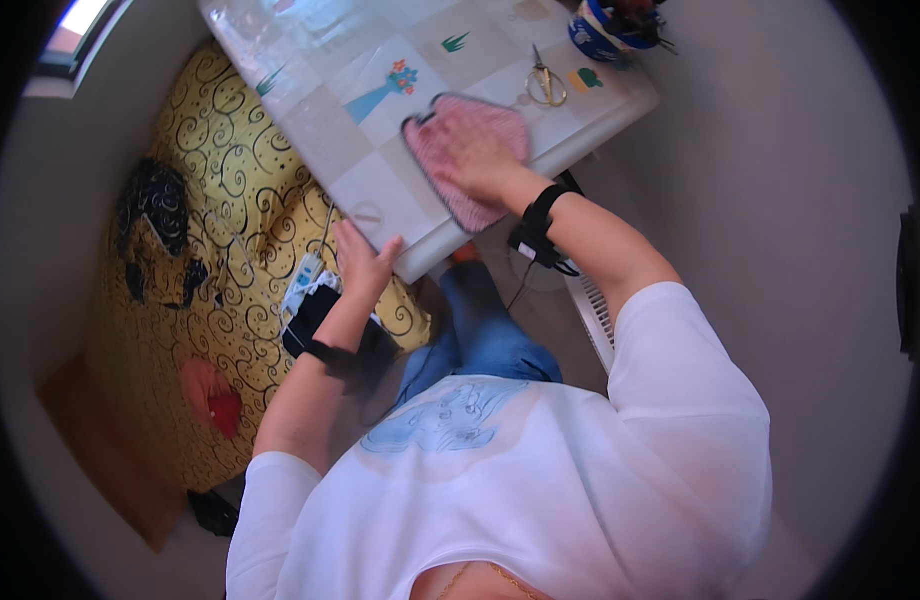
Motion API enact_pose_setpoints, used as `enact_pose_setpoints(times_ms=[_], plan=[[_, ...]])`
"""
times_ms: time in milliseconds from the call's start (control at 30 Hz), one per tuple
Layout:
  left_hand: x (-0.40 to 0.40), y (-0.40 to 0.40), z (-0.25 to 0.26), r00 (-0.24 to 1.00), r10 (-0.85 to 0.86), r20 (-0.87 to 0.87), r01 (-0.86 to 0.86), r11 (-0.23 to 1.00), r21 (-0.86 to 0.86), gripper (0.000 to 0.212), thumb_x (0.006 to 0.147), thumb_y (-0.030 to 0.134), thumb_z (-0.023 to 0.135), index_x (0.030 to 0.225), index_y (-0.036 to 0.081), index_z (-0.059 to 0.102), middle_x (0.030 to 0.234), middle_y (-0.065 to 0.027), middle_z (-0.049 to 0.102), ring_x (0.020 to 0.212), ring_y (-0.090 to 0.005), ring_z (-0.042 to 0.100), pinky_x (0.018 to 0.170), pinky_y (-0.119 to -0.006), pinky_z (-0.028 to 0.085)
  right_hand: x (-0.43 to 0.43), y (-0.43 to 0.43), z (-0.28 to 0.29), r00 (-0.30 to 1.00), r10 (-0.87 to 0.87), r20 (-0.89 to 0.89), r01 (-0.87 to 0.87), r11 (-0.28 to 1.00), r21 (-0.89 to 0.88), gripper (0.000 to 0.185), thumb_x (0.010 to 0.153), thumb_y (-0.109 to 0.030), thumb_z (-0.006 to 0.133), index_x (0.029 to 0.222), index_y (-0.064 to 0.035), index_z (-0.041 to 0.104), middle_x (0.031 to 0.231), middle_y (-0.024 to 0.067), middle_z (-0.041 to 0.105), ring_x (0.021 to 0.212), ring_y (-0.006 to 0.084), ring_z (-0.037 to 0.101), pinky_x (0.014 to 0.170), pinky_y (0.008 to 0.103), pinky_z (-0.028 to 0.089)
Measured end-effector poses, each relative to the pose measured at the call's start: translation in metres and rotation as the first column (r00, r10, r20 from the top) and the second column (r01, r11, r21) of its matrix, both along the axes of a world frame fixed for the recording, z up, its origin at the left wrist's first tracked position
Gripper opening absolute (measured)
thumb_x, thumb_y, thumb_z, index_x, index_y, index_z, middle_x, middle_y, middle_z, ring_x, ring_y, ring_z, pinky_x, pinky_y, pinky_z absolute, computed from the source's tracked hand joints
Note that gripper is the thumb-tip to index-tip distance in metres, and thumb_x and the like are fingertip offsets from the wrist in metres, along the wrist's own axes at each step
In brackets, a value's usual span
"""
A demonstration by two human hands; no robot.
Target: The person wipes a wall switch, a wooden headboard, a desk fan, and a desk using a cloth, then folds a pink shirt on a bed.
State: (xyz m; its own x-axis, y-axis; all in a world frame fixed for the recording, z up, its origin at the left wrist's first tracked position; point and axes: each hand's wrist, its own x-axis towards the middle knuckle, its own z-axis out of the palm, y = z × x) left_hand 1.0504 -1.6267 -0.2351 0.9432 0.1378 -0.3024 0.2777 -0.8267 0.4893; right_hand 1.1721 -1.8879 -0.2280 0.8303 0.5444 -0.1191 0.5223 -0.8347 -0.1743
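Observation:
My right hand (478, 154) presses a pink cloth (471, 214) with a dark border against the tabletop, near the table's front edge. The fingers are blurred, and the hand covers the cloth's middle. At the table's near left corner is my left hand (361, 262), its thumb and fingers apart, touching the edge with nothing held. The table (407, 176) has a checked cover under a shiny clear layer, printed with plants and a blue vase. Gold-handled scissors (546, 86) lie beyond the cloth, to its right.
A blue-and-white tub (598, 34) full of dark items stands at the table's far right. On the left, a bed with a yellow patterned cover (227, 150) holds a power strip (304, 274), dark cloth (156, 202) and a red item (225, 412). A white radiator (593, 319) stands right of my legs.

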Motion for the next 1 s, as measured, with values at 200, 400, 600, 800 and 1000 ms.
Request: enact_pose_setpoints(times_ms=[200, 400, 600, 800, 1000], plan=[[0.076, -0.025, 0.057, 0.891, -0.165, 0.423, 0.241, 0.961, -0.132, 0.063, 0.091, 0.027, 0.066, 0.141, -0.001, 0.041, 0.148, -0.0283, 0.035, 0.138, -0.0427, 0.033, 0.112, -0.046, 0.03, 0.012, -0.013, 0.006, 0.962, 0.268, 0.055, -0.273, 0.946, 0.173, 0.07, 0.095, -0.053, 0.047, 0.152, -0.0141, 0.033, 0.158, 0.0134, 0.029, 0.148, 0.0303, 0.021, 0.121, 0.044, 0.012], [0.198, -0.142, 0.073, 0.57, -0.745, 0.348, 0.794, 0.608, 0.002, 0.049, 0.088, 0.01, 0.061, 0.136, 0.015, 0.055, 0.149, -0.0104, 0.044, 0.138, -0.0336, 0.039, 0.111, -0.047, 0.031, 0.017, -0.026, 0.003, 0.947, 0.318, -0.046, -0.272, 0.87, 0.411, 0.064, 0.089, -0.045, 0.057, 0.141, -0.0081, 0.049, 0.148, 0.0142, 0.043, 0.141, 0.0291, 0.035, 0.118, 0.0438, 0.021], [0.262, -0.236, 0.053, 0.277, -0.947, 0.16, 0.846, 0.32, 0.426, 0.061, 0.082, 0.008, 0.063, 0.138, 0.028, 0.051, 0.149, -0.0019, 0.044, 0.144, -0.0275, 0.031, 0.116, -0.05, 0.023, 0.025, -0.064, 0.002, 0.93, 0.34, 0.141, -0.367, 0.828, 0.423, 0.06, 0.087, -0.038, 0.061, 0.138, -0.0082, 0.052, 0.146, 0.012, 0.046, 0.138, 0.0264, 0.039, 0.118, 0.0434, 0.023], [0.299, -0.243, 0.044, 0.298, -0.921, 0.251, 0.867, 0.371, 0.332, 0.045, 0.075, 0.013, 0.071, 0.118, 0.021, 0.061, 0.13, -0.0022, 0.057, 0.132, -0.0262, 0.045, 0.11, -0.05, 0.031, 0.029, -0.105, 0.002, 0.977, 0.211, -0.018, -0.19, 0.912, 0.363, 0.066, 0.086, -0.037, 0.063, 0.142, -0.0082, 0.046, 0.152, 0.0123, 0.038, 0.143, 0.024, 0.031, 0.119, 0.044, 0.017], [0.298, -0.195, 0.041, 0.602, -0.775, 0.193, 0.71, 0.63, 0.314, 0.027, 0.081, 0.014, 0.068, 0.106, 0.01, 0.059, 0.119, -0.0072, 0.059, 0.116, -0.0305, 0.053, 0.098, -0.044, 0.041, 0.03, -0.166, -0.008, 0.982, -0.096, 0.164, 0.047, 0.958, 0.282, 0.068, 0.088, -0.038, 0.06, 0.143, -0.002, 0.042, 0.151, 0.0177, 0.038, 0.143, 0.0333, 0.032, 0.117, 0.0436, 0.025]])
